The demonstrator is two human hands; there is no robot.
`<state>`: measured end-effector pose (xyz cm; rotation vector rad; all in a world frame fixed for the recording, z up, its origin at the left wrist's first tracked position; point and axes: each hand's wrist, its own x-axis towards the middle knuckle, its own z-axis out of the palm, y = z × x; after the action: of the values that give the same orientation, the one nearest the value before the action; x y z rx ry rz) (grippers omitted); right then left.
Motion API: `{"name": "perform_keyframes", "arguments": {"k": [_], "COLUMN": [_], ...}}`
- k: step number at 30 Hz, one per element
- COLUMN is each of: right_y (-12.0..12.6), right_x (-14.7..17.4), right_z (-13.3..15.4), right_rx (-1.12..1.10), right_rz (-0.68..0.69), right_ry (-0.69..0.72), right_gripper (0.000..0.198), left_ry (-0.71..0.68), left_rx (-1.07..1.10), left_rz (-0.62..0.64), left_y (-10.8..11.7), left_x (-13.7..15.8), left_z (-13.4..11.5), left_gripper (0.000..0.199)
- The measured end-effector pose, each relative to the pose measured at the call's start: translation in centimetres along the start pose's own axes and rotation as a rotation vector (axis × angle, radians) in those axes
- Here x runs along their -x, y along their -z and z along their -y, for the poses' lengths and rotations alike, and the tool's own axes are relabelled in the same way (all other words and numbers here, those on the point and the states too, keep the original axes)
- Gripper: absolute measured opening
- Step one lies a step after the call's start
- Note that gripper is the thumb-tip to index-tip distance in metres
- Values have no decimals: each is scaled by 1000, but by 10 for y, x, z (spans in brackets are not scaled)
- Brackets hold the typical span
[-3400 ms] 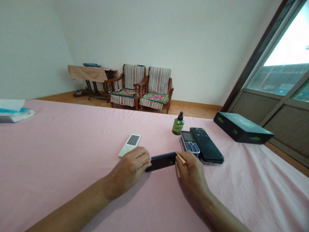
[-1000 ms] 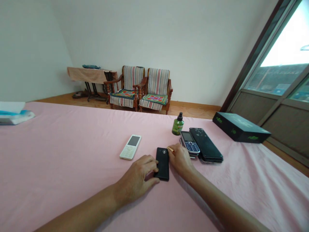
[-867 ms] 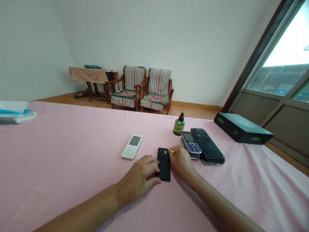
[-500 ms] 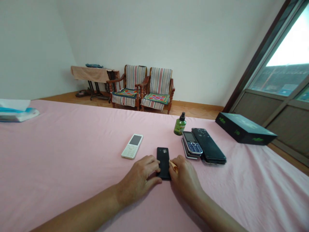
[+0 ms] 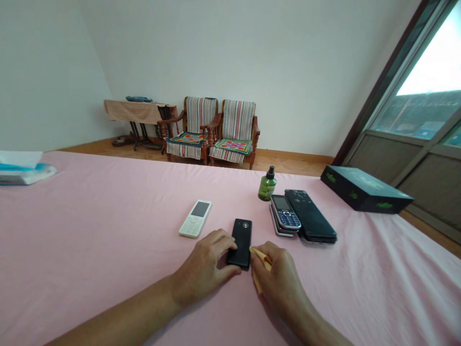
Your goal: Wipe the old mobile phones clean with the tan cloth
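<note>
Plain pink sheet (image 5: 126,202), black phone (image 5: 241,244), pale yellow cloth (image 5: 262,258), white keypad phone (image 5: 196,219), silver-edged navy keypad phone (image 5: 286,213), black-topped green spray bottle (image 5: 267,186), green-lettered black box (image 5: 365,190), red-and-grey striped chair covers (image 5: 239,117), multicoloured seat mats (image 5: 232,146), off-white wall (image 5: 288,72)

The left grip (image 5: 206,260) holds a black phone (image 5: 242,238), the right grip (image 5: 280,270) yellow cloth (image 5: 260,255).

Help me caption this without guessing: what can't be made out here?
All in the head view:
Black phone: underside faces away; the left hand covers part of its edge.
Yellow cloth: partly hidden in the grip of the right hand.
Silver item: mostly covered by the blue keypad phone on top.
Black box: green lettering too small and blurred to read.
White-and-blue packet: cut off by the picture's left edge.
</note>
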<state>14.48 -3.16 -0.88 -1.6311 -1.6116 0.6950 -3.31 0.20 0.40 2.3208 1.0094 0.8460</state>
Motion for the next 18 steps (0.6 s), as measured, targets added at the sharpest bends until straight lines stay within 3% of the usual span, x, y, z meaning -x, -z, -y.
{"name": "perform_keyframes", "arguments": {"k": [7, 12, 18], "right_y": [1, -1, -7], "right_x": [2, 1, 3], "right_z": [11, 15, 17], "right_rx": [-219, -193, -147], "right_rz": [-52, -98, -116], "right_ry": [26, 138, 242], "right_gripper": [32, 35, 33], "left_ry": [-20, -37, -27], "left_rx": [-73, -77, -42], "left_rz": [-14, -13, -63], "left_y": [0, 1, -1], "left_x": [2, 3, 5], "left_z": [-4, -10, -10], "left_gripper": [30, 16, 18]}}
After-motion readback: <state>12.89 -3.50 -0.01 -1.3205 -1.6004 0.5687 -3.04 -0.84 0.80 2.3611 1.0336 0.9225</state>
